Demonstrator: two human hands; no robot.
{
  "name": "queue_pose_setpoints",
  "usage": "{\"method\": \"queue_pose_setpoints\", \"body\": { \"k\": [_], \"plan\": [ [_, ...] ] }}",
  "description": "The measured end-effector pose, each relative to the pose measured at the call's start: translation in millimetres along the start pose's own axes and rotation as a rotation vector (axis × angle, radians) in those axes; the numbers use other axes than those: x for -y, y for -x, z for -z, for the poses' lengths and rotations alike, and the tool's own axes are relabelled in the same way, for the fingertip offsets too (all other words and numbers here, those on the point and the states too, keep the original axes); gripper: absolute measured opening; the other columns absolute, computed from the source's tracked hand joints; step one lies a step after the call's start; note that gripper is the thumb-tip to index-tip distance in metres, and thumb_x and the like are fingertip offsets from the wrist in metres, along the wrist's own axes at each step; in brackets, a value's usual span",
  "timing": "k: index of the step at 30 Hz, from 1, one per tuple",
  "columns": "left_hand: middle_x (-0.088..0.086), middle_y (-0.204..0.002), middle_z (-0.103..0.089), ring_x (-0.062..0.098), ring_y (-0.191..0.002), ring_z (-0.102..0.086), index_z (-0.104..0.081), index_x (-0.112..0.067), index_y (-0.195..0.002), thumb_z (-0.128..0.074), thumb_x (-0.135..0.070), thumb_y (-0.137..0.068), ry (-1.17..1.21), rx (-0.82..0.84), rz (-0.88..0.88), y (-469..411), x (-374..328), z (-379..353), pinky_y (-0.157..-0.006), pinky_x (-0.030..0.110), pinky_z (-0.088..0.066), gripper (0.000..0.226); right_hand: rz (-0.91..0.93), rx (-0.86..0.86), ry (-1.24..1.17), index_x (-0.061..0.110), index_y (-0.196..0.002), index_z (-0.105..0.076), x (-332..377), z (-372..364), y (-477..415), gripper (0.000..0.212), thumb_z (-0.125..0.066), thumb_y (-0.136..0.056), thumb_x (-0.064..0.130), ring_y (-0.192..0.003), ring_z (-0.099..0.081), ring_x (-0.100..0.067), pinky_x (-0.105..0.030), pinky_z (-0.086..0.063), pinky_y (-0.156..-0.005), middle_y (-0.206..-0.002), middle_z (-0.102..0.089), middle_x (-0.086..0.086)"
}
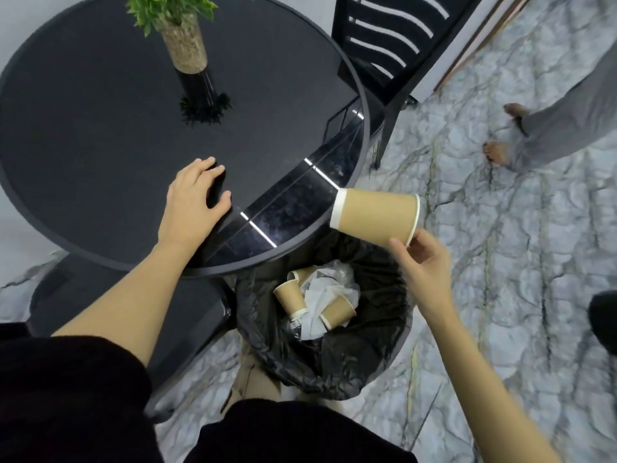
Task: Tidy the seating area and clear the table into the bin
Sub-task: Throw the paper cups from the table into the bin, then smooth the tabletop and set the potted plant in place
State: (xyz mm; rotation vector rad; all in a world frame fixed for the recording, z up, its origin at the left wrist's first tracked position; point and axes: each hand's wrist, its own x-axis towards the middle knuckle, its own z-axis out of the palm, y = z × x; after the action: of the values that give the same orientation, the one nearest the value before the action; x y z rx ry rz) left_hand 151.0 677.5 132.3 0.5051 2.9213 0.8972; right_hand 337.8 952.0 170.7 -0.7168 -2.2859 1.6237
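Marble-patterned flooring (500, 262), grey with dark veins, fills the right side of what we see, and a round black table (100, 128) with a glossy top takes up the upper left. On the table we find only a potted plant (180, 31), green leaves above a speckled pot, mirrored in the dark surface. A black slatted chair (384, 38) stands at the table's far right edge, and a second black seat (133, 295) sits tucked below the near edge. At the far right we see another person's bare feet (500, 152) and grey trouser legs on the floor. Our left hand (193, 198) rests flat on the tabletop near its near rim, fingers spread and gripping nothing. Our right hand (424, 265) holds a brown paper cup (375, 213) by its rim between thumb and fingertips; the cup lies tilted on its side in the air, base toward the table, just past the table's edge and above the bin (367, 362). The bin stands on the floor partly under the table, lined with a black bag. Inside it we count three more brown paper cups (290, 295) lying among crumpled white paper (320, 292) and clear plastic.
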Motion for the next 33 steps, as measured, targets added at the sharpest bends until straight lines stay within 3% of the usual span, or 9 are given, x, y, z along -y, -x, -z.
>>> {"method": "queue_pose_setpoints", "body": {
  "k": [4,8,11,16,19,22,24,26,33],
  "plan": [
    [0.005,-0.146,-0.041,0.021,-0.140,-0.027,-0.046,-0.012,-0.133,-0.053,-0.025,-0.090,-0.003,-0.001,-0.004,1,-2,0,-0.114,0.043,-0.021,0.045,-0.088,-0.026,0.031,-0.003,-0.074,-0.053,-19,15,31,0.017,-0.058,-0.089,0.005,-0.067,-0.045,-0.013,-0.026,-0.036,-0.063,-0.069,-0.046,-0.012],
    [0.007,-0.145,-0.042,0.023,-0.139,-0.030,-0.046,-0.010,-0.133,-0.050,-0.021,-0.092,-0.036,0.006,-0.031,5,-5,-2,-0.114,0.044,-0.024,0.043,-0.145,0.006,0.119,-0.008,-0.076,-0.053,-46,14,50,0.024,-0.061,-0.084,0.014,-0.065,-0.042,-0.023,-0.034,-0.033,-0.062,-0.072,-0.049,-0.031],
    [0.007,-0.143,-0.046,0.024,-0.136,-0.034,-0.047,-0.011,-0.132,-0.050,-0.019,-0.092,-0.013,0.027,-0.089,13,-13,-5,-0.112,0.042,-0.027,0.041,-0.194,0.013,0.201,-0.008,-0.080,-0.054,-63,12,57,0.024,-0.061,-0.085,0.014,-0.067,-0.046,-0.033,-0.032,-0.034,-0.063,-0.079,-0.052,-0.034],
    [0.002,-0.141,-0.046,0.013,-0.135,-0.032,-0.046,-0.015,-0.133,-0.052,-0.017,-0.091,0.126,0.028,-0.173,42,-52,-13,-0.113,0.033,-0.028,0.043,-0.249,-0.003,0.258,-0.006,-0.079,-0.056,-85,12,67,0.015,-0.061,-0.085,0.007,-0.062,-0.040,-0.009,-0.019,-0.031,-0.055,-0.071,-0.051,-0.024],
    [0.001,-0.140,-0.048,0.005,-0.132,-0.031,-0.048,-0.015,-0.132,-0.053,-0.016,-0.090,0.171,0.058,-0.237,58,-72,-24,-0.112,0.029,-0.027,0.042,-0.262,-0.004,0.260,-0.005,-0.079,-0.057,-99,12,71,0.012,-0.061,-0.085,0.005,-0.059,-0.039,-0.006,-0.014,-0.032,-0.054,-0.068,-0.047,-0.011],
    [0.002,-0.139,-0.049,0.012,-0.132,-0.036,-0.049,-0.014,-0.131,-0.054,-0.015,-0.089,0.151,0.100,-0.269,66,-80,-36,-0.112,0.030,-0.028,0.042,-0.317,0.048,0.246,-0.001,-0.092,-0.061,-117,13,71,0.010,-0.062,-0.085,0.005,-0.075,-0.050,-0.007,-0.017,-0.038,-0.068,-0.084,-0.058,-0.010],
    [0.002,-0.139,-0.049,0.013,-0.133,-0.036,-0.049,-0.015,-0.131,-0.054,-0.014,-0.089,0.137,0.126,-0.265,68,-81,-41,-0.112,0.030,-0.028,0.042,-0.369,0.115,0.259,0.007,-0.110,-0.060,-126,13,72,0.027,-0.064,-0.083,0.008,-0.101,-0.055,-0.017,-0.027,-0.044,-0.086,-0.107,-0.062,-0.008],
    [0.002,-0.139,-0.049,0.013,-0.133,-0.036,-0.048,-0.015,-0.131,-0.054,-0.014,-0.089,0.126,0.141,-0.263,68,-82,-44,-0.112,0.028,-0.026,0.043,-0.367,0.139,0.286,0.011,-0.121,-0.055,-130,15,73,0.040,-0.066,-0.082,0.010,-0.114,-0.052,-0.023,-0.032,-0.041,-0.097,-0.118,-0.061,-0.009],
    [0.003,-0.139,-0.049,0.015,-0.132,-0.036,-0.048,-0.014,-0.131,-0.055,-0.013,-0.089,0.106,0.156,-0.255,66,-89,-52,-0.110,0.025,-0.024,0.043,-0.245,0.149,0.246,0.016,-0.123,-0.054,-109,16,67,0.040,-0.064,-0.085,0.012,-0.118,-0.050,-0.018,-0.021,-0.036,-0.096,-0.122,-0.059,-0.002]
  ]
}}
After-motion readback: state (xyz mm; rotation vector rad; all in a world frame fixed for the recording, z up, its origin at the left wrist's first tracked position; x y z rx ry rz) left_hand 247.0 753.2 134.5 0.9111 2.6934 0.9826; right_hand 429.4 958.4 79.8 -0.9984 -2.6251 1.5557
